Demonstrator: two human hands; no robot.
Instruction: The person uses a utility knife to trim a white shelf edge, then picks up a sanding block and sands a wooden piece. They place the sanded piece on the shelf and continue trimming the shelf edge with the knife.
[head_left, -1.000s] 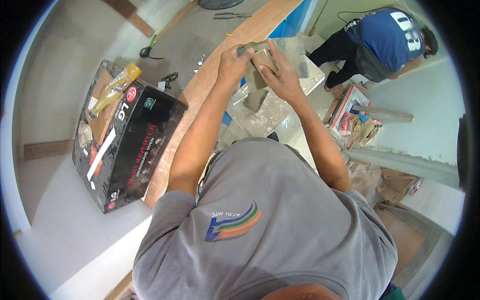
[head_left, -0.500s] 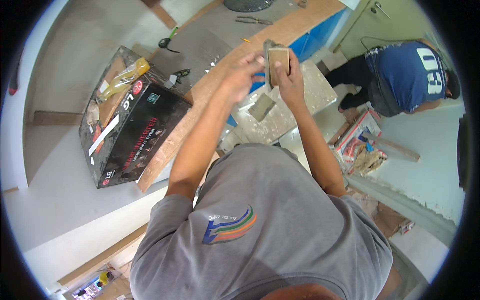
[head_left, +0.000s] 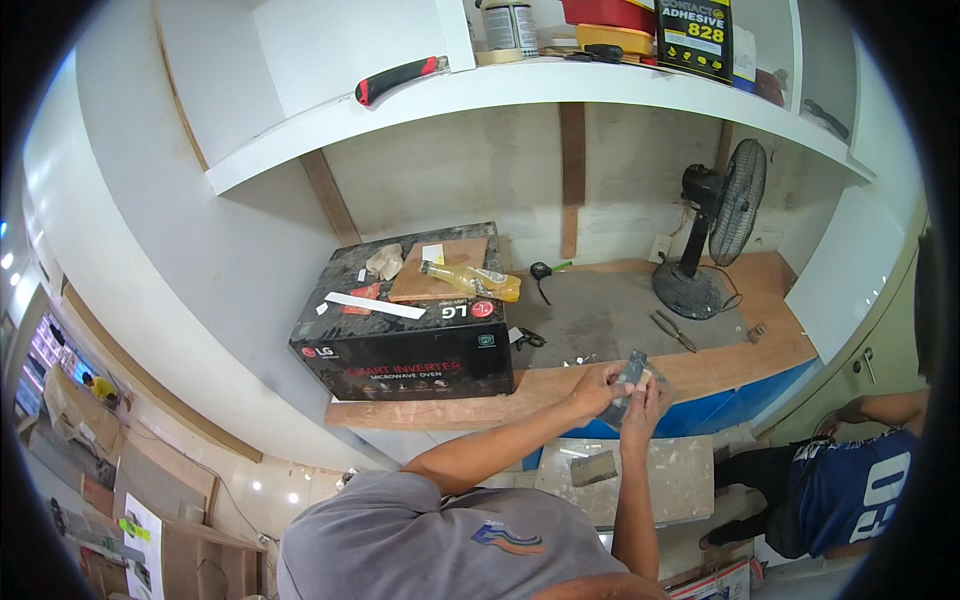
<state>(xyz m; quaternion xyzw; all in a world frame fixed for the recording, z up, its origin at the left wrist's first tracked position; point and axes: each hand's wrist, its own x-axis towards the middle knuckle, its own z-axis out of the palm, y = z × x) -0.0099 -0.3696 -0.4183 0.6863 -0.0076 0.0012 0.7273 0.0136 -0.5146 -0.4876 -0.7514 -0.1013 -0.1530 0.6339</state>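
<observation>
Both my hands are at a small tan block (head_left: 645, 379) with a grey sheet, like sandpaper (head_left: 633, 368), against it, held in front of the counter's edge. My left hand (head_left: 597, 391) pinches the sheet's near side. Around the block's right side wrap the fingers of my right hand (head_left: 647, 408). Motion blurs the sheet's lower end. Below the hands, another grey piece of sheet (head_left: 594, 469) lies on a dusty, pale stool-like surface (head_left: 675, 470).
On the wooden counter (head_left: 560, 383) stand a black microwave box (head_left: 400, 372) topped by a yellow bottle (head_left: 470, 281), pliers (head_left: 673, 331), a tape measure (head_left: 541, 271) and a black fan (head_left: 690, 290). A white shelf (head_left: 540, 85) overhangs it. Another person in a blue jersey (head_left: 850, 500) bends at the right.
The view has tilted up, bringing in the shelf and fan. My left hand, earlier loose beside the block, now grips the grey sheet. The other person's arm has come into view.
</observation>
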